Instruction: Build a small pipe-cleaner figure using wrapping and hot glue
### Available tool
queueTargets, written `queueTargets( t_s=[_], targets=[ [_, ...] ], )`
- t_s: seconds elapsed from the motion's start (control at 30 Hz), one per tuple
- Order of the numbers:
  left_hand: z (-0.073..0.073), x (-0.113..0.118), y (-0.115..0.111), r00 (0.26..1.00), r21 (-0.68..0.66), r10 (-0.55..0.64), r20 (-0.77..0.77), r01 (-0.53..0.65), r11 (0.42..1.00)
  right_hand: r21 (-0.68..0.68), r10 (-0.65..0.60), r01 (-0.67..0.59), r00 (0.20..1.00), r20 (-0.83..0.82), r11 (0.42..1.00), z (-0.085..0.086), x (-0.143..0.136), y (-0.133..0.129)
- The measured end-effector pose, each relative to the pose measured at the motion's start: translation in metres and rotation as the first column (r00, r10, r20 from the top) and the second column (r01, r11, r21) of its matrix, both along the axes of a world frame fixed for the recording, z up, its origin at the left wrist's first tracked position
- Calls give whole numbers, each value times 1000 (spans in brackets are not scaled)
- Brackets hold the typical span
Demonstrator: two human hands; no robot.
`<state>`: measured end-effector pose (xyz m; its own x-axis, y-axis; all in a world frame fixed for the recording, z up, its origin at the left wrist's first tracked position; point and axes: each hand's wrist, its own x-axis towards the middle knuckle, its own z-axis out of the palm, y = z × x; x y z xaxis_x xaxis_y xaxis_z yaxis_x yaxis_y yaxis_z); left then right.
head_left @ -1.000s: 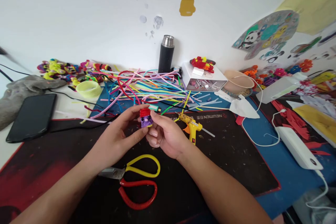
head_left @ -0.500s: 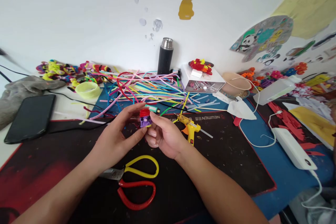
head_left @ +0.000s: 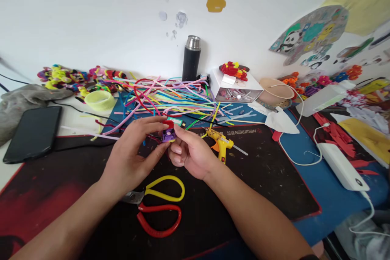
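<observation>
Handling step: left hand (head_left: 123,156) and right hand (head_left: 192,152) pinch small red-and-purple piece (head_left: 167,135) in fingers; next move likely needs light, steady pressure.

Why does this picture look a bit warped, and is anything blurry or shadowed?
Head view: probably a wide lens, with the phone looking skewed near the left edge; soft light, with a faint shadow from the black flask on the wall; fine detail unclear on the small purple-and-red piece, partly hidden by the left hand and right hand.
</observation>
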<state>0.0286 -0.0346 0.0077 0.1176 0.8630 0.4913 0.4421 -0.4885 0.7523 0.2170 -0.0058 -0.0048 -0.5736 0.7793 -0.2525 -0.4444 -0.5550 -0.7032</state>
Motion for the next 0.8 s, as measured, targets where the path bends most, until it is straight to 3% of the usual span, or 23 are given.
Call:
queueTargets(
  t_s=[0.4,0.63,0.8],
  targets=[
    [4,4,-2,1000,13,20,-17,-20,1000,-16,-10,9,1000,-14,1000,1,1,0],
    [-3,-1,1,974,216,43,-224,7,976,-28,-2,0,998,-59,1000,0,1,1],
    [-5,-2,1,962,250,50,-268,20,968,-25,-1,0,999,-49,1000,-1,1,1]
  ],
)
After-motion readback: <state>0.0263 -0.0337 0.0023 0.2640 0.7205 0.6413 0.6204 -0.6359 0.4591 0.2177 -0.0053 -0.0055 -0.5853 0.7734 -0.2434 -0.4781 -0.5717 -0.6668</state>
